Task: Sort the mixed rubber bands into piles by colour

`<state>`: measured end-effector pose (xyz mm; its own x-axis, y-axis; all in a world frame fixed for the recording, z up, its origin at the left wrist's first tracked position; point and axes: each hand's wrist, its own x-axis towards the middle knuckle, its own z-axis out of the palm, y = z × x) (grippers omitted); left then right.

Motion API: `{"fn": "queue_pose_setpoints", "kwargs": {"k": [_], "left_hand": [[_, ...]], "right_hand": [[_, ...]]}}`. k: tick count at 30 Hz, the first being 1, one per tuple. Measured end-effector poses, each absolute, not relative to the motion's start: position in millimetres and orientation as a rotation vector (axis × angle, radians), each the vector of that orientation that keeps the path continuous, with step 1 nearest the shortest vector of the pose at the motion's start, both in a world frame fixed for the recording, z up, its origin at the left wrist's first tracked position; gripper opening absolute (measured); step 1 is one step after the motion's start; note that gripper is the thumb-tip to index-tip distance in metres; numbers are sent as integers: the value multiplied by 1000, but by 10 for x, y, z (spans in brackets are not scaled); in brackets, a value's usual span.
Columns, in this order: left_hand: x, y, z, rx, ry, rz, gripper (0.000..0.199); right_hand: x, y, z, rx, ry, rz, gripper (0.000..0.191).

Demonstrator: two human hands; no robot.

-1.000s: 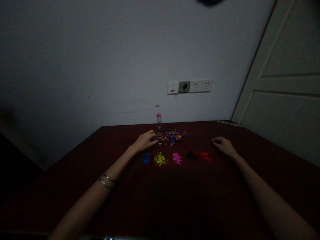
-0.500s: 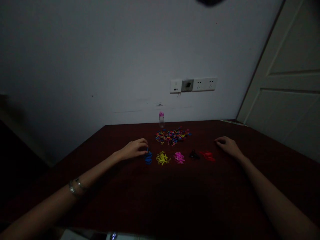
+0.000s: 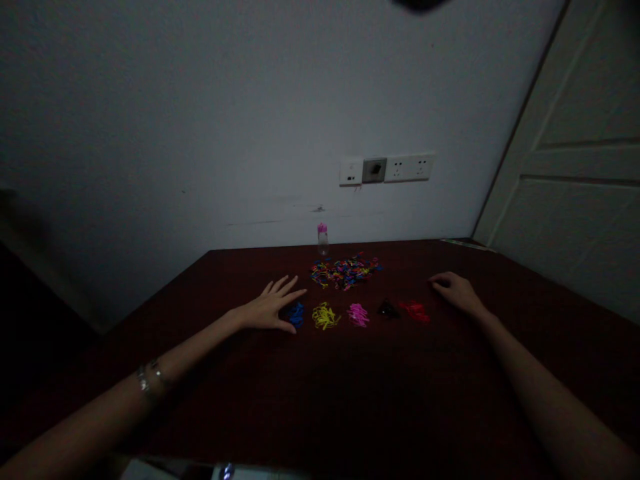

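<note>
My left hand (image 3: 270, 308) is spread wide, palm down, at the left side of a small blue pile (image 3: 296, 315) of thin pieces that look like rubber bands. Its thumb and fingers reach around the pile's edge, and nothing shows in its grasp. In a row to the right lie a yellow pile (image 3: 325, 316), a pink pile (image 3: 359, 315), a black pile (image 3: 387, 309) and a red pile (image 3: 415, 311). My right hand (image 3: 456, 292) rests on the table beyond the red pile, fingers loosely curved with a small gap at the thumb. It holds nothing visible.
Behind the row spreads a mixed multicoloured heap (image 3: 345, 272). A clear bottle with a pink top (image 3: 323, 240) stands behind it, near the wall. Sockets (image 3: 408, 168) are set in the wall. The dark red table (image 3: 360, 387) runs toward me; a door (image 3: 575, 160) is at right.
My left hand has opened from a curled, pinched shape to spread fingers, with its thumb now lower beside the blue pile. My right hand has stayed in place.
</note>
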<state>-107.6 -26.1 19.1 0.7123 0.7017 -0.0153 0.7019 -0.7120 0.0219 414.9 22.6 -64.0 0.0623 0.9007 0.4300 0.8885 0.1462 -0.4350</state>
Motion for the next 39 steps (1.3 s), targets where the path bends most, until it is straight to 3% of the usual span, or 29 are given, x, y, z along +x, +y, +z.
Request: {"fn": "queue_pose_setpoints", "kwargs": {"k": [8,16,24,39], "left_hand": [[-1086,-247,186,2766,1253,-51,100],[-1245,318,-30,2424,1610,286,87],[-1164,693,-238,2361,2006,207,68],[-1035,854,-364,2353,2058,189,59]], "right_hand": [[4130,199,-622,-1717,-1784,39,28],[4131,219,-630,-1719,-1786,34,27],[4111,198,-609,-1733,-1764,35,26],[4076,176,-561,-1744,-1786,8,25]]}}
